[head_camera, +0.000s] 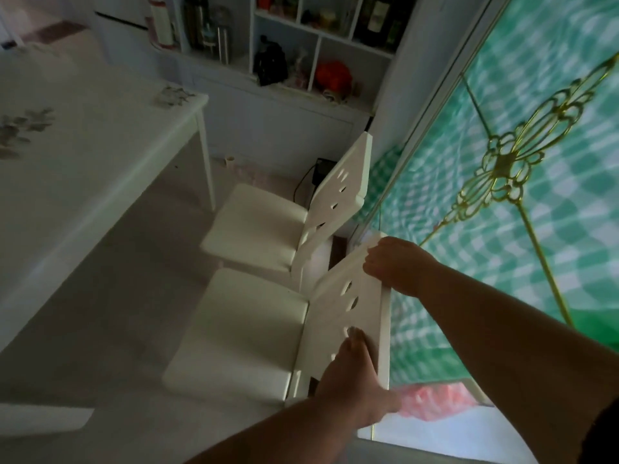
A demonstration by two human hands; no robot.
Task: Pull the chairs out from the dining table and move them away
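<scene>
Looking dim and bluish indoors, with daylight glowing through the green checked glass door (522,182) on the right. Blurring softly everywhere, worst on the shelves (321,38) and the table (83,145). Bending and tilting straight lines toward the edges, wide-angle style.

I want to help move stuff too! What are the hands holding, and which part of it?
Both hands hold the nearer white chair by its backrest: the right hand grips the top edge, the left hand holds lower down the back.
</scene>
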